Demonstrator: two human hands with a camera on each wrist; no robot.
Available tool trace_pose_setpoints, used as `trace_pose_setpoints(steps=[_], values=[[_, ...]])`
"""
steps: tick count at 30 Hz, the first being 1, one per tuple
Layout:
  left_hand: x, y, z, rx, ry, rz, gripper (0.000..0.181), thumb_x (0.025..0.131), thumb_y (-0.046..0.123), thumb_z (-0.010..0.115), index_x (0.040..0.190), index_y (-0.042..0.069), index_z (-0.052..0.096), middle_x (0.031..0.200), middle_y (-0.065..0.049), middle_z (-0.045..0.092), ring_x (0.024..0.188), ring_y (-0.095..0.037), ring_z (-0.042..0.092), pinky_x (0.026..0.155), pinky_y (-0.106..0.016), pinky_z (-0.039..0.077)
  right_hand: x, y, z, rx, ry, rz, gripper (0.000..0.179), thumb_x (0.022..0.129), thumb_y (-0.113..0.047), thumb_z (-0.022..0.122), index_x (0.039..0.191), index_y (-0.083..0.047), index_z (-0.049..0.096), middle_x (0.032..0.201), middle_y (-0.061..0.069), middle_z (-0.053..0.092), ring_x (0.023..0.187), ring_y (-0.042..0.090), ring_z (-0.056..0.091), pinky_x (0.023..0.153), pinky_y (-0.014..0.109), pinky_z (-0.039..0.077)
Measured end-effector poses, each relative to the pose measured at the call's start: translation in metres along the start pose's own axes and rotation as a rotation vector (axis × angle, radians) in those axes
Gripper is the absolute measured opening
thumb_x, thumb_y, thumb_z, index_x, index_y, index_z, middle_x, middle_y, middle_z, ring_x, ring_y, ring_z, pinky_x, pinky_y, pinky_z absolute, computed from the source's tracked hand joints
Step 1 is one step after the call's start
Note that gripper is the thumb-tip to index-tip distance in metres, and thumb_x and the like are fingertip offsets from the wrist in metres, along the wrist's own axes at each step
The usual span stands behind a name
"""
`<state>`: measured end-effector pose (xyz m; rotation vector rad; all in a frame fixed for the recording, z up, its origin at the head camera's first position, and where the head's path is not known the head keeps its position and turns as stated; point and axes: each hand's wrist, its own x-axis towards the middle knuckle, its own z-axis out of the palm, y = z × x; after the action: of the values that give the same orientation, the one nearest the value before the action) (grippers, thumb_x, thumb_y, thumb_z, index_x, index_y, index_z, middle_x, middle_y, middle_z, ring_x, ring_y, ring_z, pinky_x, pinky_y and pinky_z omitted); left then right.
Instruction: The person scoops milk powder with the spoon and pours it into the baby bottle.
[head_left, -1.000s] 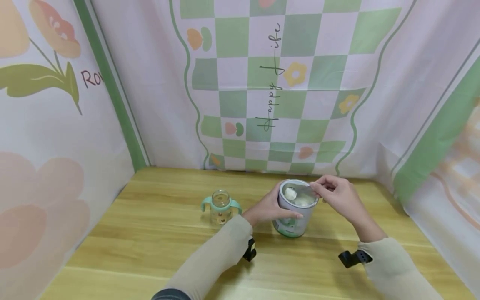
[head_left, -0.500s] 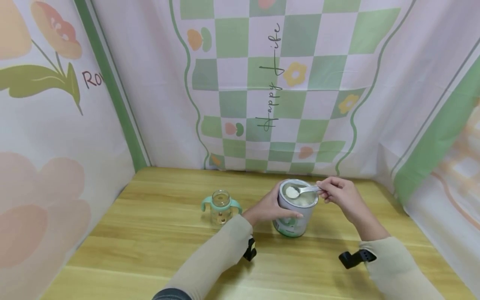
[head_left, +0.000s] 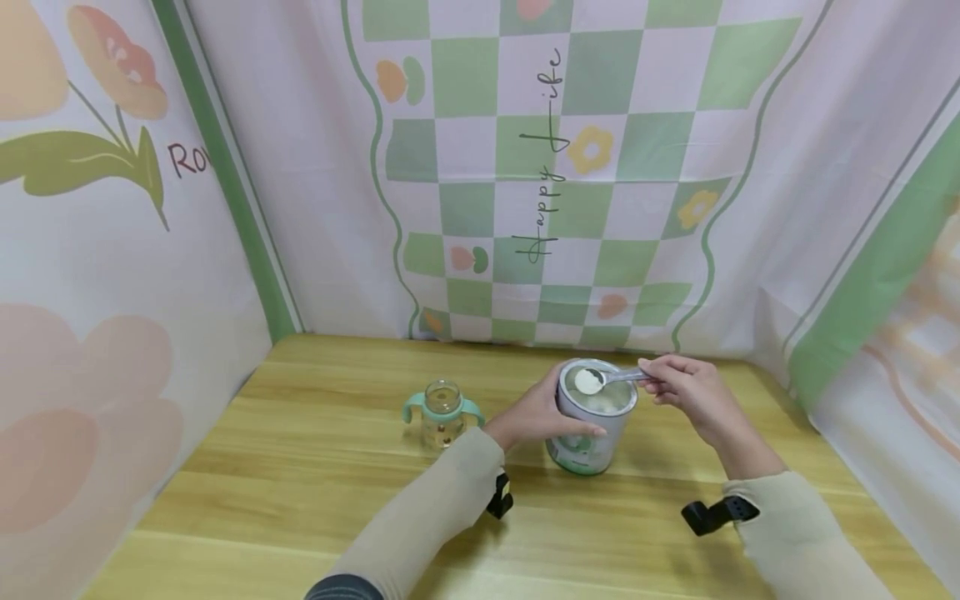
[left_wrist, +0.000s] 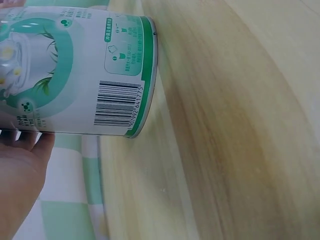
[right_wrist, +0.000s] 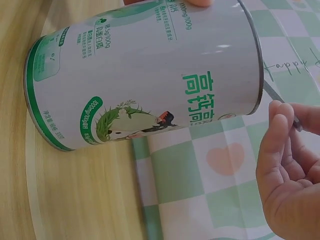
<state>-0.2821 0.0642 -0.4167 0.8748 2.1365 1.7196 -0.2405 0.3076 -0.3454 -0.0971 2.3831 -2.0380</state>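
A white and green milk powder can [head_left: 600, 437] stands on the wooden table, its top uncovered and pale powder visible inside. My left hand [head_left: 531, 414] grips it from the left, thumb across the front. In the left wrist view, fingers show along the can's side [left_wrist: 75, 100]. My right hand [head_left: 692, 398] pinches the handle of a metal spoon [head_left: 624, 377] between thumb and fingers, also seen in the right wrist view, where the hand [right_wrist: 290, 175] is beside the rim. White powder [head_left: 588, 381] fills the spoon's bowl, which is over the can's mouth.
Left of the can stands a clear baby bottle [head_left: 442, 429] without a lid, with mint-green handles on both sides. The wooden table [head_left: 300, 467] ends at a checkered curtain [head_left: 525, 208] behind; more printed cloth hangs left and right.
My right hand has moved slightly right, and the spoon has turned from tilted to nearly level, its powder-filled bowl now plainly visible over the can. My left hand and the bottle stay put.
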Motion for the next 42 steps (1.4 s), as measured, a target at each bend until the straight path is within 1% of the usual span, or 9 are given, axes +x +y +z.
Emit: trace_pose_setpoints(steps=[8,13,18,22,24,29,32,37,42], values=[[0.0,0.002,0.0,0.023,0.008,0.005,0.099,0.075,0.029,0.092,0.153,0.031,0.03,0.134,0.014,0.051,0.121,-0.007,0.051,0.105,-0.036,0.04,-0.001,-0.005,0.0,0.004,0.001,-0.012,0.017,0.098,-0.022,0.068,0.092,-0.006,0.071,0.082,-0.003,0.07,0.075,0.008,0.064,0.067,0.022,0.056],[0.0,0.003,-0.001,0.054,0.016,-0.008,0.109,0.075,0.031,0.091,0.159,0.028,0.022,0.14,0.012,0.048,0.126,-0.009,0.048,0.109,-0.039,0.036,-0.001,-0.007,0.0,0.043,0.003,-0.01,0.014,0.097,-0.021,0.069,0.091,-0.008,0.072,0.083,-0.002,0.071,0.075,0.007,0.065,0.069,0.021,0.057],[-0.001,0.008,-0.006,0.105,0.002,-0.009,0.113,0.076,0.036,0.09,0.161,0.028,0.015,0.151,0.006,0.041,0.135,-0.015,0.041,0.112,-0.044,0.032,-0.001,-0.01,0.002,0.073,0.003,-0.004,0.017,0.096,-0.021,0.071,0.094,-0.004,0.072,0.083,-0.002,0.071,0.075,0.007,0.065,0.071,0.021,0.057],[-0.005,0.014,-0.013,0.179,0.002,-0.03,0.117,0.075,0.044,0.089,0.162,0.026,0.013,0.16,0.002,0.029,0.144,-0.019,0.031,0.114,-0.049,0.03,-0.001,-0.013,0.005,0.101,-0.014,-0.012,0.016,0.096,-0.02,0.071,0.093,-0.004,0.071,0.083,-0.002,0.071,0.076,0.007,0.066,0.072,0.022,0.057],[-0.007,0.017,-0.018,0.214,-0.002,-0.028,0.118,0.074,0.046,0.089,0.162,0.024,0.013,0.162,0.001,0.027,0.146,-0.021,0.029,0.114,-0.051,0.029,-0.002,-0.015,0.007,0.116,-0.019,-0.019,0.014,0.096,-0.019,0.071,0.092,-0.005,0.071,0.082,-0.002,0.07,0.076,0.008,0.066,0.073,0.023,0.058],[-0.012,0.026,-0.032,0.308,-0.005,0.008,0.118,0.075,0.048,0.088,0.162,0.023,0.012,0.162,0.001,0.027,0.146,-0.02,0.029,0.114,-0.05,0.03,-0.002,-0.018,0.012,0.164,-0.027,-0.037,0.012,0.097,-0.016,0.069,0.09,-0.006,0.071,0.082,0.001,0.07,0.076,0.009,0.067,0.073,0.023,0.058],[-0.015,0.032,-0.039,0.341,-0.003,0.014,0.118,0.075,0.047,0.088,0.162,0.022,0.013,0.162,0.001,0.027,0.146,-0.019,0.028,0.115,-0.048,0.03,-0.001,-0.021,0.015,0.201,-0.041,-0.036,0.012,0.098,-0.015,0.068,0.091,-0.006,0.071,0.081,0.001,0.07,0.075,0.009,0.067,0.073,0.023,0.058],[-0.022,0.041,-0.053,0.38,-0.005,0.025,0.117,0.075,0.049,0.087,0.162,0.02,0.014,0.162,0.002,0.027,0.147,-0.022,0.028,0.115,-0.048,0.03,0.0,-0.024,0.022,0.244,-0.061,-0.028,0.011,0.098,-0.015,0.067,0.092,-0.006,0.07,0.081,0.001,0.069,0.076,0.009,0.066,0.074,0.023,0.058],[-0.03,0.047,-0.065,0.408,0.008,0.048,0.108,0.076,0.049,0.087,0.159,0.017,0.026,0.16,0.004,0.031,0.146,-0.021,0.03,0.116,-0.045,0.029,0.001,-0.027,0.03,0.264,-0.078,-0.025,0.011,0.099,-0.014,0.067,0.092,-0.005,0.068,0.082,0.001,0.069,0.076,0.009,0.066,0.075,0.023,0.057]])
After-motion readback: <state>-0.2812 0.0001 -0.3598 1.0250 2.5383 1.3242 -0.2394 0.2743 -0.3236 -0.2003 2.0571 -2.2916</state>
